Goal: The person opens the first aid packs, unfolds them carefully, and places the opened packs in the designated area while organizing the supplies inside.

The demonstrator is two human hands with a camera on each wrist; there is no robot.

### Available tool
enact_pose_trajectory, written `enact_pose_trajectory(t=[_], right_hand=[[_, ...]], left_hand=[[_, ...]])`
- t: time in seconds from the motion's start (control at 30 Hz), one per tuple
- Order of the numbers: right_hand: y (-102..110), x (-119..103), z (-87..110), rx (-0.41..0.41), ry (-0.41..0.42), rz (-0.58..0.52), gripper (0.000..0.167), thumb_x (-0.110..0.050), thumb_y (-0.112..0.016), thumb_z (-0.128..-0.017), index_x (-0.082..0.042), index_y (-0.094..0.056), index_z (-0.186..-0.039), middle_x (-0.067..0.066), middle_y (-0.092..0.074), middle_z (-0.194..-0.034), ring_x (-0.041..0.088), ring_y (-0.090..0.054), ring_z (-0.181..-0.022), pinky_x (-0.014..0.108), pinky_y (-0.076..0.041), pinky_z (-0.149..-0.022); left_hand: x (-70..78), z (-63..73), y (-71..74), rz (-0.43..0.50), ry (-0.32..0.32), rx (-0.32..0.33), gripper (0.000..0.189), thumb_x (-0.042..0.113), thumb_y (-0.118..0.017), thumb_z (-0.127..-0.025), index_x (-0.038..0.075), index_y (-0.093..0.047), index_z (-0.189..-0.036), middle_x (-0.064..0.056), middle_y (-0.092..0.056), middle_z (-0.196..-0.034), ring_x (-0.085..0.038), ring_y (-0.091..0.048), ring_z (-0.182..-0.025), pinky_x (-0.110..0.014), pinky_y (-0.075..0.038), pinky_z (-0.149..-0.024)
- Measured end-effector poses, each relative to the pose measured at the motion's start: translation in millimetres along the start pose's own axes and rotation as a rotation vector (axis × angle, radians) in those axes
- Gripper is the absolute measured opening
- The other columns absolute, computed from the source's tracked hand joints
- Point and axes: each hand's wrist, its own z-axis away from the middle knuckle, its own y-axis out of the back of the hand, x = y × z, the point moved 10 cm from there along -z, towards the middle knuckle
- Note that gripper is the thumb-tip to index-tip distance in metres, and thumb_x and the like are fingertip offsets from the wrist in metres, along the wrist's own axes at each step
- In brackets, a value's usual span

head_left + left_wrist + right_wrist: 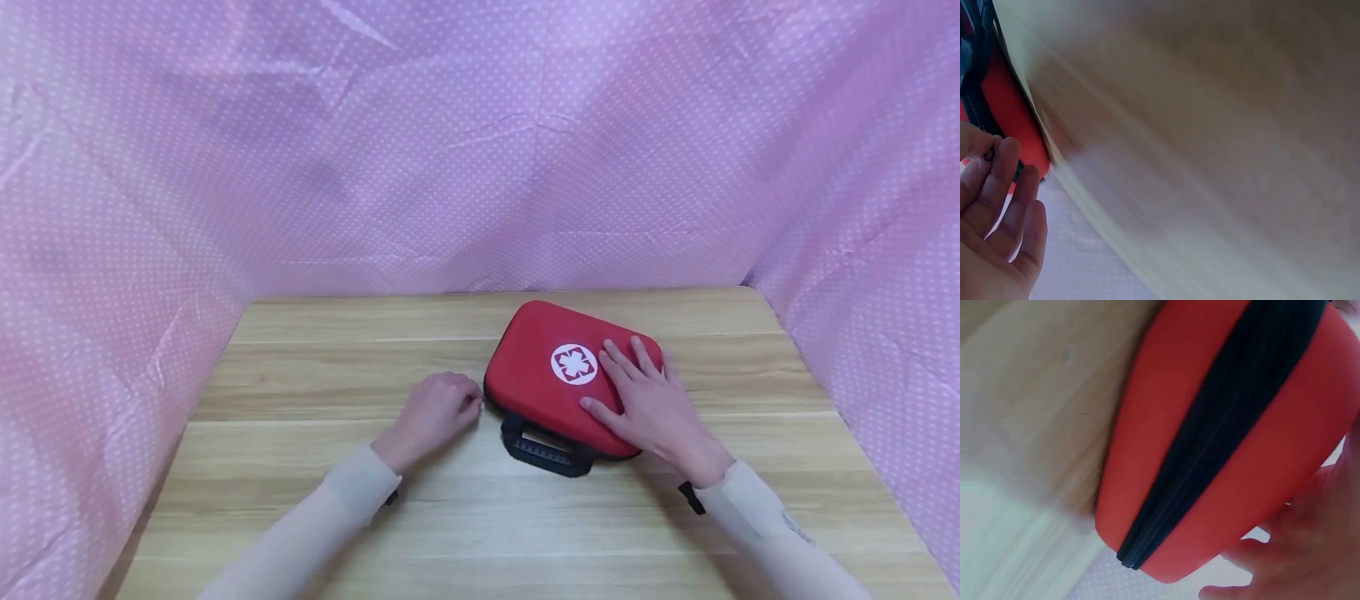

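A red first-aid case [525, 358] with a white round emblem lies on the table, turned at an angle, its black handle [546, 457] toward me. My left hand [435, 412] is at the case's left corner. Thumb and index finger pinch a small dark zipper pull [989, 154] beside the black zipper [979, 109]; most of the pull is hidden by the fingertips. Spread over the right part of the lid, my right hand [652, 408] rests with straight fingers. The right wrist view shows the black zipper band [1210, 425] running along the case's side, its edges together.
The wood-grain table [315, 358] reaches back to a pink dotted cloth [480, 167] that hangs behind it and along both sides. Black straps [692, 497] show under the cuffs of both light sleeves.
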Motion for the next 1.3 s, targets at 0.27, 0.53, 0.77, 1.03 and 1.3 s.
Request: enact_pose_trajectory(t=[0.27,0.53,0.77,1.03,1.3], right_hand=[[0,0,9.4,-0.015,0.035,-0.033,0.087,-0.052,-0.075,-0.088,-0.008,-0.045,-0.157,0.018,-0.039,-0.162,0.05,-0.022,-0.151,0.074,-0.014,-0.116],[-1,-1,17.9,-0.018,0.06,-0.033,0.086,-0.055,-0.074,-0.089,-0.009,-0.047,-0.156,0.016,-0.04,-0.162,0.048,-0.025,-0.151,0.074,-0.013,-0.116],[-2,-8,27.2,0.005,0.102,-0.036,0.084,-0.061,-0.067,-0.092,-0.01,-0.048,-0.156,0.014,-0.04,-0.163,0.045,-0.028,-0.151,0.072,-0.017,-0.116],[-4,-13,37.6,0.027,0.126,-0.038,0.083,-0.062,-0.067,-0.092,-0.011,-0.048,-0.156,0.012,-0.041,-0.163,0.043,-0.031,-0.151,0.071,-0.019,-0.116],[-4,-21,48.4,0.043,0.154,-0.034,0.082,-0.061,-0.069,-0.091,-0.012,-0.05,-0.155,0.011,-0.042,-0.162,0.041,-0.034,-0.15,0.066,-0.024,-0.117]], left_hand=[[-25.9,-11.5,-0.8,0.053,0.102,0.0,0.007,0.009,-0.075,-0.092,0.011,-0.08,-0.095,0.0,-0.077,-0.093,-0.015,-0.072,-0.086,-0.035,-0.059,-0.077],[-42.9,-21.2,-4.7,0.092,0.204,-0.025,0.008,0.013,-0.072,-0.096,0.012,-0.08,-0.098,0.0,-0.077,-0.092,-0.012,-0.068,-0.079,-0.035,-0.057,-0.073],[-53.7,-30.1,-5.6,0.108,0.273,-0.032,0.011,0.013,-0.07,-0.098,0.011,-0.081,-0.102,-0.002,-0.078,-0.096,-0.016,-0.07,-0.086,-0.039,-0.058,-0.078],[-63.4,-38.8,-8.6,0.166,0.316,-0.016,0.013,0.014,-0.069,-0.099,0.011,-0.081,-0.103,-0.003,-0.078,-0.099,-0.017,-0.069,-0.089,-0.04,-0.057,-0.083],[-69.2,-46.4,-12.6,0.195,0.313,0.014,0.015,0.015,-0.068,-0.1,0.01,-0.081,-0.102,-0.003,-0.078,-0.099,-0.018,-0.071,-0.091,-0.039,-0.056,-0.086]])
